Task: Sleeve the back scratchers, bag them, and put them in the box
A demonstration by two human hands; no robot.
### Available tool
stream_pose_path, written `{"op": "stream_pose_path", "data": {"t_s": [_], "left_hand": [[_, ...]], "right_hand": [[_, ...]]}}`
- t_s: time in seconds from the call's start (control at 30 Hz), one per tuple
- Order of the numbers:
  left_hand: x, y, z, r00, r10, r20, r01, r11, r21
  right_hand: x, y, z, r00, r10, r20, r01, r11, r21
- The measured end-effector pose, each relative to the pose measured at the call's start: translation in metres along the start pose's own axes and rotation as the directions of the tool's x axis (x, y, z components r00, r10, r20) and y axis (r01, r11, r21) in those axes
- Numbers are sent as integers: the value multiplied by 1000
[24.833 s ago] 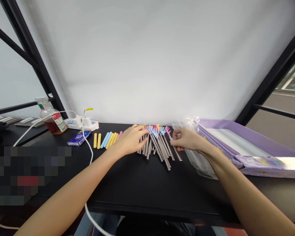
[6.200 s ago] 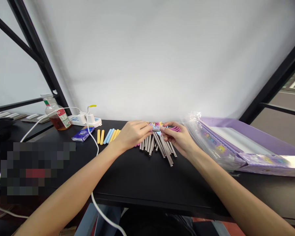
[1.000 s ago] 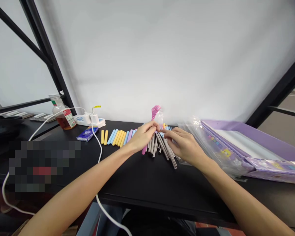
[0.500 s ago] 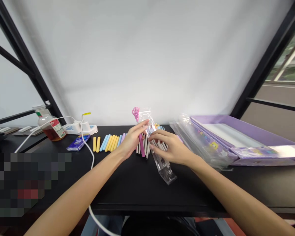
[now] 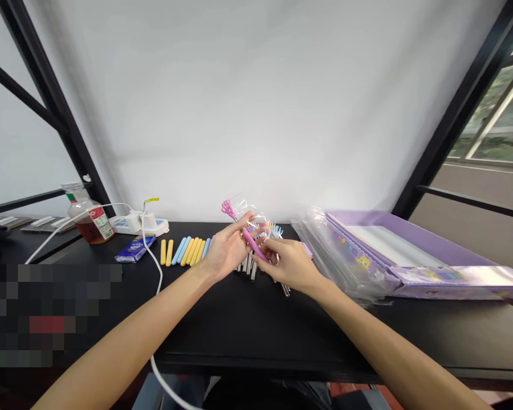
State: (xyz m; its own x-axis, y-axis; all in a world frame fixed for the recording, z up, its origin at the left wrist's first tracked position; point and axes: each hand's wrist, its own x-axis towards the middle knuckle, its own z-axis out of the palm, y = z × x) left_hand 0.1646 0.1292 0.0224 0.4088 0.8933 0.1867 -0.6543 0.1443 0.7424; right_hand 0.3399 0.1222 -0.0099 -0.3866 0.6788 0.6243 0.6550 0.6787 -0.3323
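A pink back scratcher (image 5: 253, 244) with a small hand-shaped head slants between my two hands above the table. My left hand (image 5: 228, 250) supports its upper part, the fingers partly extended behind the handle. The lower end of the handle is pinched by the thumb and fingers of my right hand (image 5: 288, 263). A clear plastic bag (image 5: 244, 206) shows behind the fingers near the pink head; which fingers hold it is hard to see. Beneath and behind my hands lie several metal rods (image 5: 248, 267) with coloured hand-shaped heads (image 5: 276, 230), partly covered by the hands.
Yellow, blue and purple handles (image 5: 192, 250) lie in a row at left. Beyond them are a blue packet (image 5: 134, 249), a power strip (image 5: 126, 225), a white cable (image 5: 159, 273) and a bottle of brown liquid (image 5: 89, 219). Clear plastic bags (image 5: 337, 256) and an open purple box (image 5: 367, 228) occupy the right.
The back scratcher has tilted from nearly upright to a slant. My right hand has moved onto its handle end, and the bag's lower part no longer hangs in front of the rods.
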Motion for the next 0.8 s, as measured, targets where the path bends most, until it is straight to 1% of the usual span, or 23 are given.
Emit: {"op": "stream_pose_path", "data": {"t_s": [0.07, 0.2, 0.3, 0.37, 0.43, 0.47, 0.5, 0.6, 0.67, 0.7, 0.73, 0.8], "left_hand": [[1, -1, -1, 999, 18, -40, -15, 998, 65], [3, 1, -3, 989, 64, -133, -27, 964, 266], [5, 3, -8, 979, 89, -185, -18, 934, 357], [7, 4, -14, 980, 119, -160, -35, 892, 450], [8, 3, -19, 982, 168, -92, -81, 800, 595], [9, 2, -21, 980, 189, -58, -104, 746, 657], [9, 0, -23, 978, 206, -35, -122, 700, 704], [10, -3, -26, 954, 301, -19, -169, 585, 794], [10, -3, -26, 932, 363, 11, -210, 513, 832], [10, -2, -26, 929, 370, 25, -224, 506, 833], [10, -1, -25, 934, 357, 25, -225, 533, 816], [9, 1, -24, 952, 305, -15, -192, 637, 747]], "right_hand": [[1, 0, -2, 999, 48, -2, -48, 998, 30], [4, 5, -8, 989, 127, -76, -124, 992, 34], [6, 12, -10, 971, 202, -127, -195, 978, 70], [7, 17, -10, 955, 259, -147, -240, 961, 137], [7, 21, -9, 936, 328, -126, -286, 920, 269], [7, 23, -8, 923, 372, -101, -314, 878, 361], [8, 25, -8, 905, 421, -69, -345, 817, 462], [9, 29, -10, 838, 544, 41, -406, 573, 712], [9, 28, -16, 820, 562, 109, -402, 430, 808], [9, 26, -20, 825, 547, 143, -395, 375, 839], [9, 24, -24, 837, 518, 179, -390, 332, 859], [9, 20, -31, 857, 454, 244, -393, 269, 879]]}}
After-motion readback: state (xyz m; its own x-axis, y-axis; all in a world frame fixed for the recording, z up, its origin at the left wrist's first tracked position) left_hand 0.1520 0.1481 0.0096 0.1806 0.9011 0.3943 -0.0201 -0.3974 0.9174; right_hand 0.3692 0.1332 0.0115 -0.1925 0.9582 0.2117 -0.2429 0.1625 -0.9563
